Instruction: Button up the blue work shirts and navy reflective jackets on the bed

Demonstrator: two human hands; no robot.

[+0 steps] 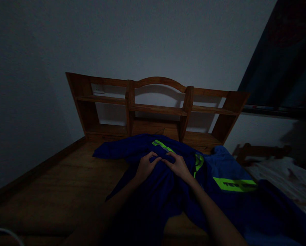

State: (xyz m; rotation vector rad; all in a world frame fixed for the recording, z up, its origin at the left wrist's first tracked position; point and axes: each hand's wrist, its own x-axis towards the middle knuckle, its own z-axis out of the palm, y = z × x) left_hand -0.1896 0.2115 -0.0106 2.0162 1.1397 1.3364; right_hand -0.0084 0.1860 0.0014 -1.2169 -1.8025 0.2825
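Observation:
A dark blue jacket [153, 191] with yellow-green reflective strips lies spread over the wooden desk [73, 177]. Near its middle, my left hand [145, 166] pinches the fabric between thumb and fingers. Close beside it, my right hand [178, 165] pinches the same cloth, the two thumbs almost meeting. Just beyond my fingers runs a reflective strip [163, 146]. The exact bit of fabric in the pinch is too dark to make out. One sleeve [109, 150] stretches off to the left.
To the right lies more blue clothing with a bright yellow-green lettered band [235, 185]. A wooden shelf unit [158, 109] stands at the back of the desk against the wall. Far right are white bedding [278, 174] and a dark curtain [286, 61]. A white cable [7, 231] curves at bottom left.

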